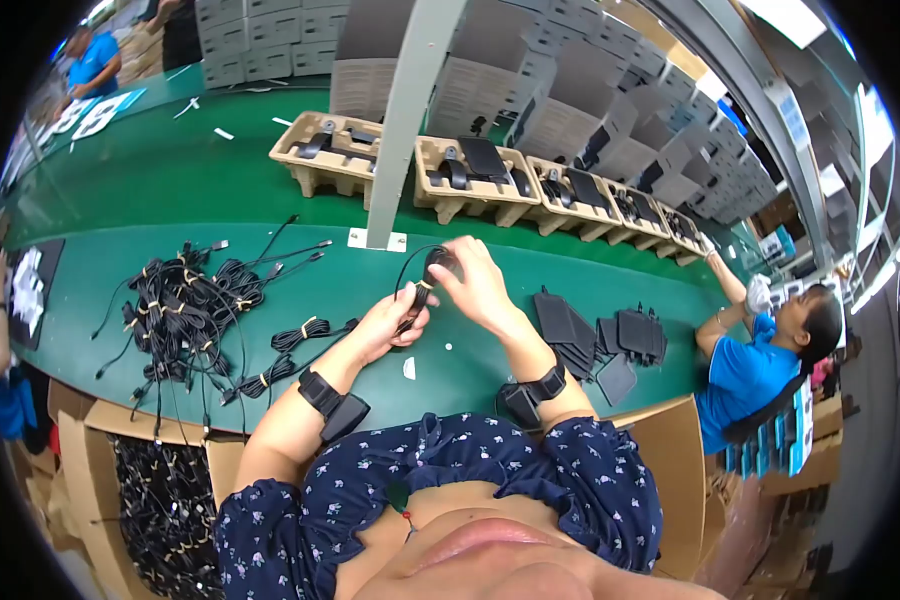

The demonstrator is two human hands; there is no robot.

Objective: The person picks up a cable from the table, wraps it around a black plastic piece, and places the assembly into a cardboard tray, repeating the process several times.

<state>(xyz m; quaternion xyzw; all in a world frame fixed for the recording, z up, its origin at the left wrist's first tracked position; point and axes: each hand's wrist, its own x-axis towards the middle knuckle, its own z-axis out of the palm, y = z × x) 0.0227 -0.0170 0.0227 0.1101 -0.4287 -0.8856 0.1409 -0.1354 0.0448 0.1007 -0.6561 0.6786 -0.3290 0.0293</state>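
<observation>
Over the green table [470, 380], a coiled black cable [423, 290] with a tan tie round its middle is held between both my hands. My left hand [390, 322] is closed round its lower end. The fingers of my right hand [477, 285] pinch its upper end, by a dark rounded part that I cannot make out clearly. One thin strand loops out above my left hand. Left of my hands lies a heap of tied black cables [185, 310]. Closer to my left forearm are two separate cable bundles [300, 333].
Stacked flat black pieces [570, 330] lie right of my right arm. Moulded trays [470, 195] with black parts line the far side, behind a metal post [410, 130]. A carton of cables [160, 510] stands at lower left. A co-worker in blue [760, 360] reaches toward the trays.
</observation>
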